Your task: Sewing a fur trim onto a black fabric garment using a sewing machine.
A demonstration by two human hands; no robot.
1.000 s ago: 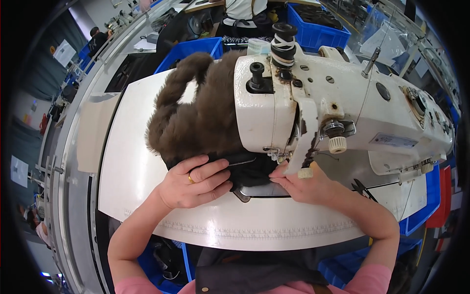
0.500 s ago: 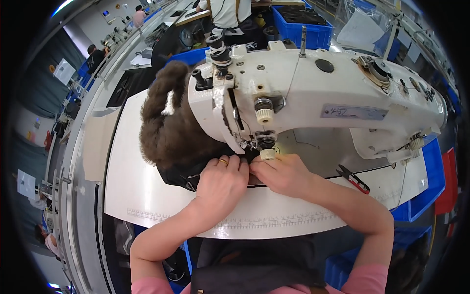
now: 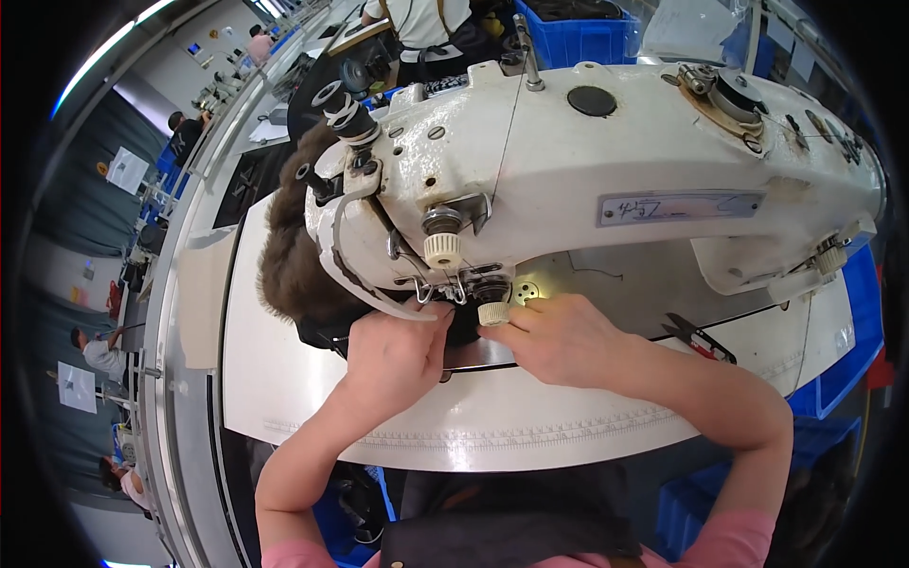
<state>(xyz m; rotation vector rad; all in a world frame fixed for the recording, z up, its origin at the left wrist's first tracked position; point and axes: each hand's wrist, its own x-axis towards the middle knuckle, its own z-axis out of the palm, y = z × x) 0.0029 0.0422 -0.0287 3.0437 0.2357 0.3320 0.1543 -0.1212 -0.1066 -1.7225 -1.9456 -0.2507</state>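
Note:
A white sewing machine (image 3: 559, 170) stands over a piece of black fabric (image 3: 322, 333) joined to brown fur (image 3: 295, 256). Just left of the needle area, my left hand (image 3: 396, 358) is closed, its fingertips pinching the black fabric and partly covered by the machine's head. My right hand (image 3: 568, 341) sits right of the needle, fingers bent and pressed together at the fabric's edge beside the cream knob (image 3: 493, 313). The needle and the exact grip of the right fingertips are hidden. A small light glows by the right fingers.
Black-and-red thread snips (image 3: 699, 339) lie on the white table (image 3: 530, 426) near my right forearm. Blue bins (image 3: 833, 336) stand at the right and beyond the machine. A person in a white top (image 3: 426, 28) is at the far side. A beige sheet (image 3: 204, 298) is left.
My head view has shifted closer to the machine. My left hand has gone from lying flattened on the fabric to a pinch near the needle. The right hand stays about in place.

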